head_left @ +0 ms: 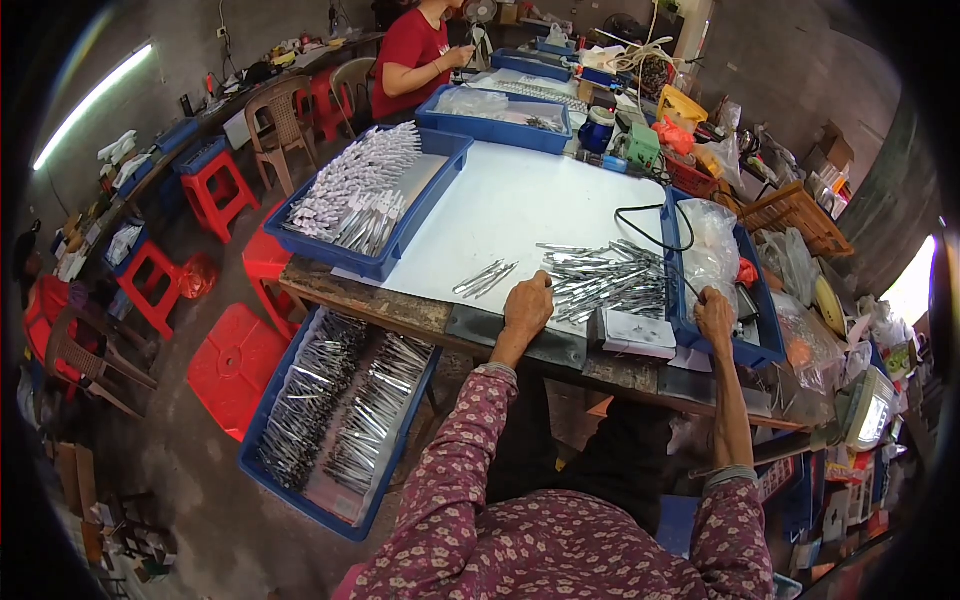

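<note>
Two hands rest at the near edge of a big white table top full of shiny metal pieces.

The wide white flat table top [520,215] fills the middle. A long blue plastic tray [345,255] of silver pieces sits on its far left, and another blue plastic tray [716,345] with clear bags sits on the right. A big pile of thin silver metal pieces [608,280] lies between the hands. The left hand [527,305] is curled with knuckles up, touching the pile's left edge. The right hand [714,312] lies flat on the right tray's near rim. A small bunch of silver metal pieces [484,278] lies just left of the left hand.
</note>
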A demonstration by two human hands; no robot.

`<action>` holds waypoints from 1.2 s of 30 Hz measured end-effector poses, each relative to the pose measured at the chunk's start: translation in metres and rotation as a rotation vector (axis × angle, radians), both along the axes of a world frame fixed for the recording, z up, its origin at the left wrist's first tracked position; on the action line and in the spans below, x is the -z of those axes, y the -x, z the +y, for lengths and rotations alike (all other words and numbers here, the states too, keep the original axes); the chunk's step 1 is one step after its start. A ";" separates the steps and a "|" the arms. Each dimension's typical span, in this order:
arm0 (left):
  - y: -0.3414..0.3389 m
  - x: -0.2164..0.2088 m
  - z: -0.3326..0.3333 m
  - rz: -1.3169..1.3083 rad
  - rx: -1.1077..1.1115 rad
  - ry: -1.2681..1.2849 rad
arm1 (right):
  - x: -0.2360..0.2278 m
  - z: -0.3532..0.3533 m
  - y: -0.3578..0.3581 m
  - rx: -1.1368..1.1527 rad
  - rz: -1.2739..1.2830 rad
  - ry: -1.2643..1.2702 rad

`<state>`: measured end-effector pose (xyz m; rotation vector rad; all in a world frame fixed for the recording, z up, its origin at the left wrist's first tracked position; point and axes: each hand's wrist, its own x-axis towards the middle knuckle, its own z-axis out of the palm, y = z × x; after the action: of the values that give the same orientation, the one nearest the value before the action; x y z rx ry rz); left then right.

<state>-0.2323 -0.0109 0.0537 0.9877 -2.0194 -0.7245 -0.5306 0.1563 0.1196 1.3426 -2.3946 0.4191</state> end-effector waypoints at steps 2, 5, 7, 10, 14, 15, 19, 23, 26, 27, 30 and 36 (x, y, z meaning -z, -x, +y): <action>0.000 0.001 0.000 0.000 -0.003 0.003 | -0.001 0.001 -0.001 0.002 -0.014 -0.001; 0.001 0.003 -0.001 0.032 0.004 0.018 | -0.001 0.001 -0.001 0.003 -0.020 -0.001; 0.000 0.005 -0.001 0.026 -0.001 0.027 | -0.001 0.000 -0.002 0.002 -0.019 -0.006; 0.000 0.003 0.000 0.028 -0.001 0.024 | -0.001 0.000 -0.002 0.000 -0.017 -0.008; -0.001 0.001 0.001 0.026 -0.001 0.026 | 0.000 0.001 -0.001 -0.006 -0.005 0.007; 0.000 0.000 0.001 0.024 0.002 0.024 | 0.000 0.001 0.000 -0.003 -0.004 0.007; 0.000 0.001 0.000 0.026 0.004 0.022 | 0.000 0.001 -0.001 -0.010 0.003 0.021; -0.001 -0.001 0.001 0.016 -0.002 0.016 | 0.001 0.000 -0.001 0.002 -0.002 0.013; -0.001 -0.001 0.001 0.012 0.000 0.004 | 0.001 0.000 -0.001 0.009 -0.007 0.019; -0.001 0.000 0.001 0.018 0.000 0.009 | 0.001 0.000 -0.001 0.007 -0.007 0.019; -0.001 0.000 0.001 0.022 0.000 0.013 | 0.000 0.000 -0.003 0.005 0.001 0.028; -0.001 -0.001 0.002 0.026 0.003 0.020 | -0.002 0.001 -0.005 -0.012 0.013 0.063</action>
<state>-0.2314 -0.0089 0.0547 0.9586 -2.0026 -0.7136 -0.5252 0.1577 0.1216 1.3287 -2.3434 0.4834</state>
